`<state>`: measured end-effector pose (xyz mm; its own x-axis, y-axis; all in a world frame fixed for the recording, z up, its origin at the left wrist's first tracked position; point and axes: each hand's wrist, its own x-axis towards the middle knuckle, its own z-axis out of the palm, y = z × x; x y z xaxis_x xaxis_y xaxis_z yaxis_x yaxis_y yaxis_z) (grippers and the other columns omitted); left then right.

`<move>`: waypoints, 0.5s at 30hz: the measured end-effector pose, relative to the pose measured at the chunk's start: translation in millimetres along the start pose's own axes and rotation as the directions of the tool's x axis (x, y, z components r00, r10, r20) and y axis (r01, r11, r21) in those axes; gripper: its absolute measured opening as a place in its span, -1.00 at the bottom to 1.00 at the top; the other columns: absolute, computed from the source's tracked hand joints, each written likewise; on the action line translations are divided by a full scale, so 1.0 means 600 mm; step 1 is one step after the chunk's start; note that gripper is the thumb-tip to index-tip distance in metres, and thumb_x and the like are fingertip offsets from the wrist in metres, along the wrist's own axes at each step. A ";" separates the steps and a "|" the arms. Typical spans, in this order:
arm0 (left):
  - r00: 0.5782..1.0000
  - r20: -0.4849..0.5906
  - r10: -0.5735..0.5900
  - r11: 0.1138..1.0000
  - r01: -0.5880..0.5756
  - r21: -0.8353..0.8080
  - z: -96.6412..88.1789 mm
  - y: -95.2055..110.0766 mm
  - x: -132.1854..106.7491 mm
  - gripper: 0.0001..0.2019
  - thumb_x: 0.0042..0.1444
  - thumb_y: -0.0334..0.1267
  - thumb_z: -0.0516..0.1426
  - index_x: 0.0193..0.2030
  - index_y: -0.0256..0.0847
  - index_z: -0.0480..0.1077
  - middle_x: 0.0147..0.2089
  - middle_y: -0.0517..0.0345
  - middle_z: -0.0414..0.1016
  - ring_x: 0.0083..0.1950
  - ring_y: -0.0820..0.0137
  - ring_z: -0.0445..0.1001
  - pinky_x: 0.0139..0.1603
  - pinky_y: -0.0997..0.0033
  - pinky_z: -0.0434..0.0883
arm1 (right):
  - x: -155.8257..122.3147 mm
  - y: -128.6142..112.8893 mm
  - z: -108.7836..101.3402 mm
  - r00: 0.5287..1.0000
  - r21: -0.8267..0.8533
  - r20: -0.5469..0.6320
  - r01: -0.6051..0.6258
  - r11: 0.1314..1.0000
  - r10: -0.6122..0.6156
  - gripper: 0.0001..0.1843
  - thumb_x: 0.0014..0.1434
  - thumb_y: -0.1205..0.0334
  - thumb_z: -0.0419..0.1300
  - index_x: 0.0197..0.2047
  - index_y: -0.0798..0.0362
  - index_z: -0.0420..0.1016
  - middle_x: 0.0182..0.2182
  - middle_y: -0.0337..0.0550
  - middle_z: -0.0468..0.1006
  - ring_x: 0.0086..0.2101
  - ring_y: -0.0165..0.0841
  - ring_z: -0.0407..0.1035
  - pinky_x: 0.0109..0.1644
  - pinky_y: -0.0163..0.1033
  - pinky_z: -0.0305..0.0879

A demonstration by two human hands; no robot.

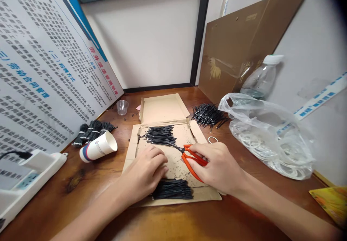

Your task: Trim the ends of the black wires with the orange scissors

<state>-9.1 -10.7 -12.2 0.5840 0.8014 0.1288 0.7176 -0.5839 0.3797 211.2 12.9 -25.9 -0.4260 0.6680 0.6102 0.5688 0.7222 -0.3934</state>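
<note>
My right hand (219,166) grips scissors (199,154) with orange-red handles. Their metal blades point left, with the tips at the lower right edge of a row of short black wires (159,135) lying on an opened cardboard box (187,138). My left hand (146,170) is over the left part of the cardboard, fingers curled in towards the thumb. Whatever may be between those fingers is hidden. Just below it lies a second stack of black wires (173,189), along the cardboard's near edge. Tiny dark scraps are scattered on the cardboard between the two stacks.
A loose pile of black wires (208,115) and a white ring (213,139) lie right of the box, beside a plastic bag of white rings (260,143) and a bottle (261,76). Leftward are a tipped paper cup (101,147), tied bundles (93,130), a clear cup (123,107) and a power strip (35,183).
</note>
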 end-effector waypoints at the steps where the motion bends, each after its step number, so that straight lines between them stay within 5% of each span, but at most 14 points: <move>1: 0.999 0.043 0.014 1.000 -0.014 -0.019 -0.004 0.005 -0.001 -0.90 0.25 -0.36 0.04 -0.22 -0.26 0.37 -0.20 0.02 0.38 -0.11 0.25 0.31 -0.07 0.18 0.33 | 0.000 0.000 0.000 1.000 -0.005 -0.003 0.003 1.000 -0.003 -0.76 0.14 0.28 0.08 -0.44 0.17 0.52 -0.66 -0.22 0.42 -0.65 -0.46 0.24 -0.52 -0.31 0.04; 6: 0.984 0.170 0.057 0.996 -0.045 -0.072 -0.003 0.018 -0.007 -0.94 0.21 -0.39 0.09 -0.27 -0.23 0.38 -0.24 0.09 0.37 -0.18 0.32 0.32 -0.17 0.33 0.31 | 0.000 -0.002 0.003 1.000 0.000 0.018 -0.002 1.000 0.002 -0.75 0.14 0.27 0.07 -0.47 0.17 0.49 -0.67 -0.23 0.39 -0.66 -0.48 0.19 -0.53 -0.33 0.04; 15: 0.997 0.079 0.002 0.996 0.005 -0.084 0.010 0.019 -0.009 -0.83 0.21 -0.50 -0.07 -0.32 -0.24 0.27 -0.31 0.12 0.34 -0.29 0.37 0.30 -0.27 0.40 0.28 | -0.003 -0.004 0.007 0.999 0.009 0.032 -0.010 1.000 0.010 -0.74 0.14 0.27 0.07 -0.48 0.20 0.49 -0.67 -0.22 0.38 -0.65 -0.49 0.13 -0.52 -0.33 0.07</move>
<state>-2.0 -22.4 -14.1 0.6134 0.7877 0.0571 0.6858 -0.5671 0.4561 207.8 10.8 -28.9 -0.4428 0.6807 0.5835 0.5668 0.7168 -0.4061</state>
